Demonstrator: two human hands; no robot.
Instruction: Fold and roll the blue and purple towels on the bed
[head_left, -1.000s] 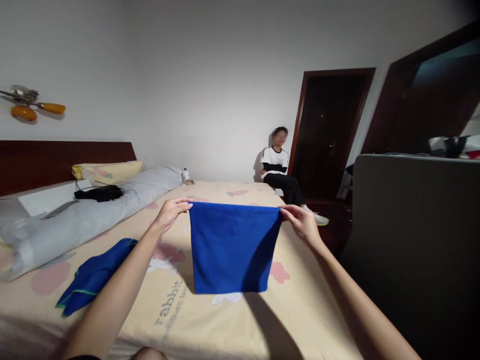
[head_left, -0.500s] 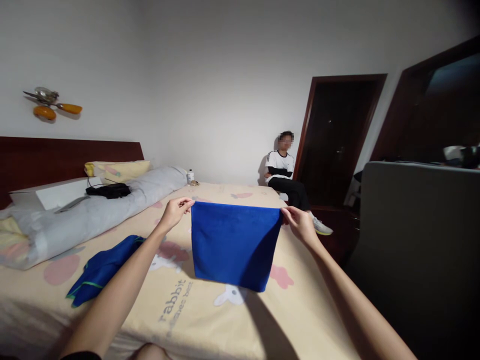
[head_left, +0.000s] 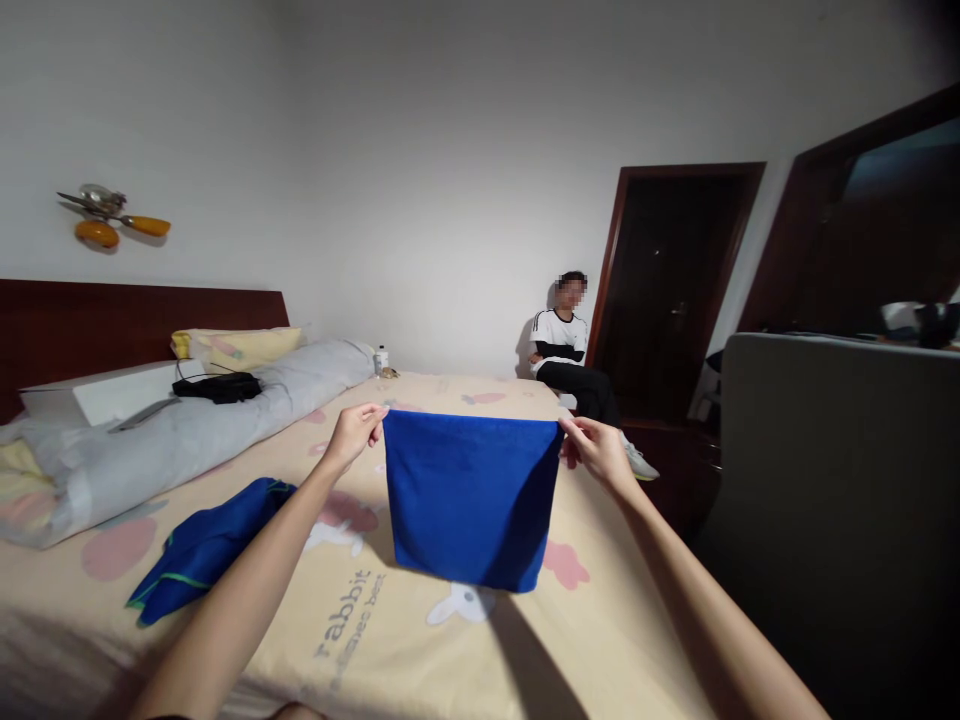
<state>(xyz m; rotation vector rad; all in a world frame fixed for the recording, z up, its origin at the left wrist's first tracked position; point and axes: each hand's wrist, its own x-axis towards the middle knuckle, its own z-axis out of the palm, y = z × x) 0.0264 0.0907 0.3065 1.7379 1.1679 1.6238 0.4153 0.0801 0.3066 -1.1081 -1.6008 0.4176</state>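
Note:
A blue cloth (head_left: 471,500) hangs stretched out in front of me, roughly square and fairly smooth, above the bed. My left hand (head_left: 357,436) pinches its upper left corner between thumb and fingers. At the upper right corner, my right hand (head_left: 597,450) pinches it the same way. Shadow falls across the cloth's right side. A second blue cloth (head_left: 206,545) with green edging lies crumpled on the bed to the left, partly hidden behind my left forearm.
The bed (head_left: 420,660) has a cream sheet with rabbit prints. A rolled grey quilt (head_left: 307,380), a white box (head_left: 135,388) and a black bag (head_left: 217,386) lie left. One person (head_left: 559,335) sits beyond the bed. A grey panel (head_left: 832,480) stands right.
Both hands still hold the blue cloth by its upper corners. In the picture, the cloth and most of the scene sit slightly lower; the cloth's spread shape is nearly the same.

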